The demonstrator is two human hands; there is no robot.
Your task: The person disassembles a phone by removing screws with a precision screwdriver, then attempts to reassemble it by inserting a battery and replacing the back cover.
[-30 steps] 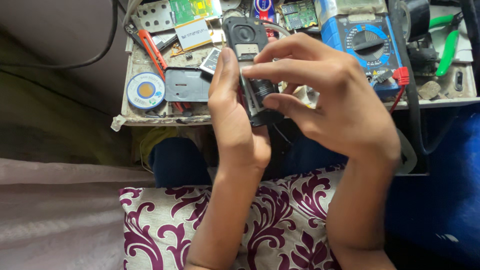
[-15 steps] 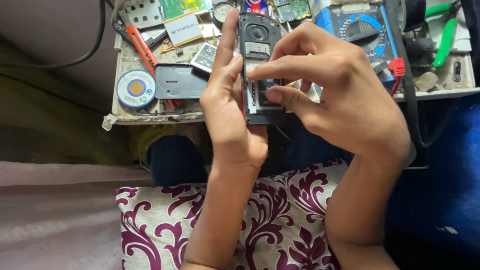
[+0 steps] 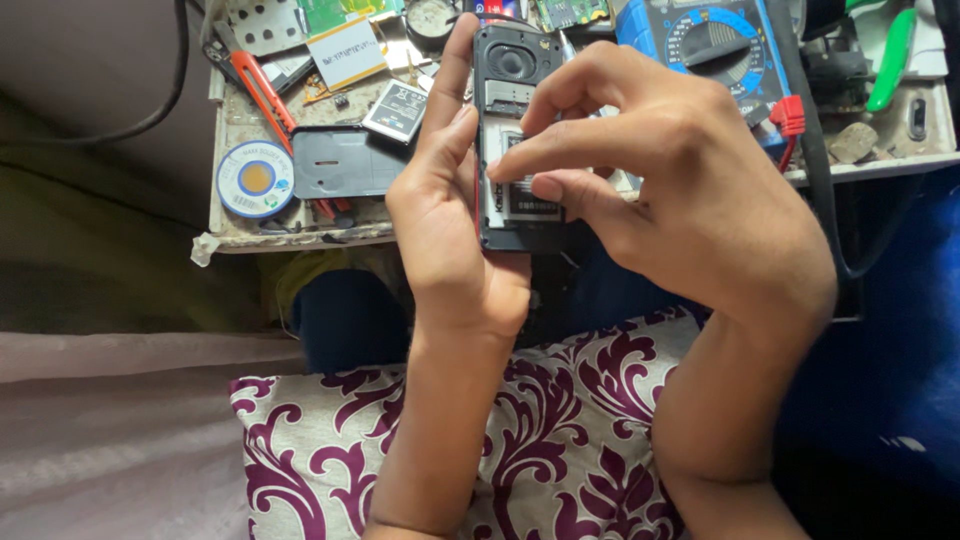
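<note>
The left hand (image 3: pixel 455 220) cradles a dark phone (image 3: pixel 512 110) upright over the lap, back side up, fingers wrapped along its left edge. The right hand (image 3: pixel 690 190) comes in from the other side – thumb and forefinger pressed together at the open battery bay, pinching or pushing on the battery (image 3: pixel 522 195) there; whether it is fully seated I cannot tell. The back cover (image 3: pixel 340 162) lies off on the counter (image 3: pixel 300 235), so the phone is opened up and the cover is yet to go back on, as far as I can judge.

The counter is a worn pale tray, crowded: a red-handled cutter (image 3: pixel 262 92), a round solder-wick spool (image 3: pixel 256 179), a spare battery (image 3: pixel 398 110), a blue multimeter (image 3: pixel 715 45) with a red plug (image 3: pixel 788 115), green-handled tools (image 3: pixel 890 60) – plus small circuit boards at the far edge. Below the forearms sits a cushion (image 3: pixel 540 440) in white with purple scrolls, and blue cloth to the right
</note>
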